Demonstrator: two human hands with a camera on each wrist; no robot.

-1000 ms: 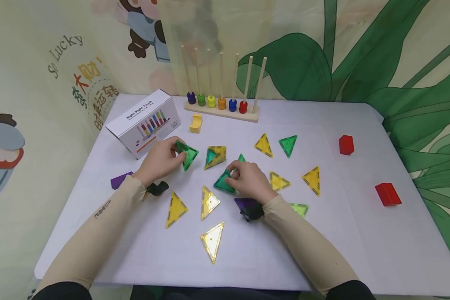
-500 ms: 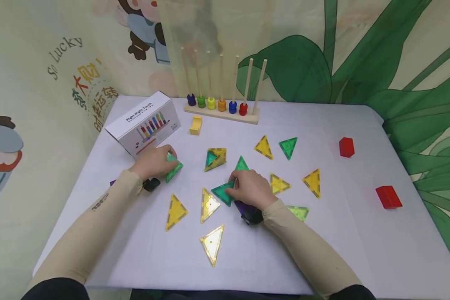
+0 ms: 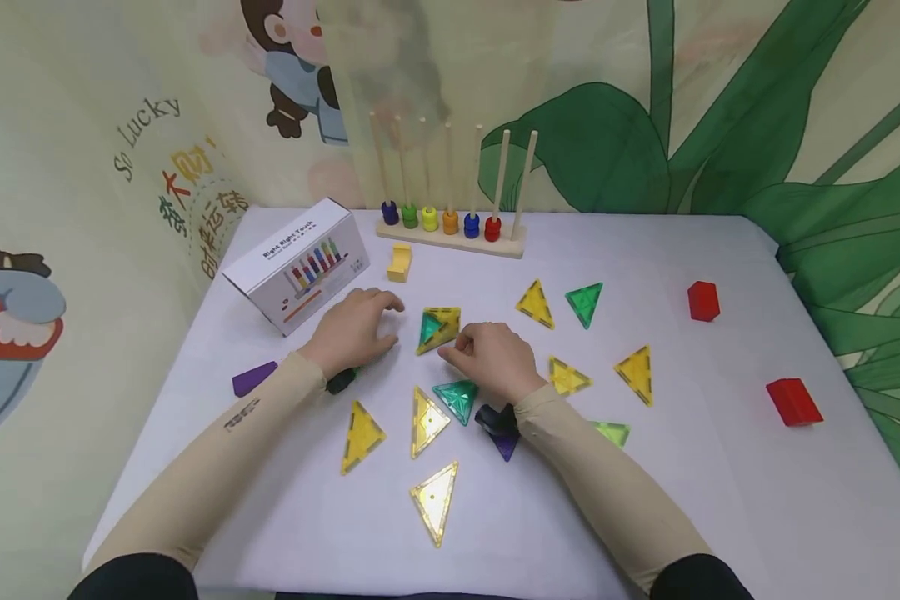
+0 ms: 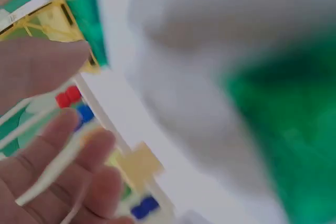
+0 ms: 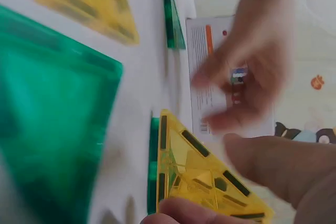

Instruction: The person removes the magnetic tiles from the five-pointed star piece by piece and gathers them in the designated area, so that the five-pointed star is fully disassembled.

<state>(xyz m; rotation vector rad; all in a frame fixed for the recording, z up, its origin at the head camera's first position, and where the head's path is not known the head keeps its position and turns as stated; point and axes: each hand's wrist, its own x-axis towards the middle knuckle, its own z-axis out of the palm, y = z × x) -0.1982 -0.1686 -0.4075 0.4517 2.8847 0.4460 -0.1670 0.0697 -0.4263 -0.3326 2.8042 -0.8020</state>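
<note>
In the head view my left hand (image 3: 352,329) reaches over the table with its fingers spread, holding nothing. A green triangular magnetic tile (image 4: 289,129) lies below it, mostly hidden by the wrist in the head view. My right hand (image 3: 492,358) has its thumb and fingers parted, the fingertips right at a small yellow-and-green tile stack (image 3: 439,327). In the right wrist view, the thumb and fingers (image 5: 186,209) overlap the stack's yellow triangle (image 5: 194,169). Just below the right hand lies a teal-green triangular tile (image 3: 457,400).
Several yellow triangular tiles (image 3: 429,422) lie around the hands. A white box (image 3: 300,267), a wooden peg stand (image 3: 450,237) with coloured beads and a yellow block (image 3: 400,262) stand behind. Red blocks (image 3: 703,301) lie far right; a purple piece (image 3: 253,379) lies left.
My left hand has let go of the green triangular tile and moved right. My right hand has left the teal-green tile and shifted up towards the yellow-and-green stack.
</note>
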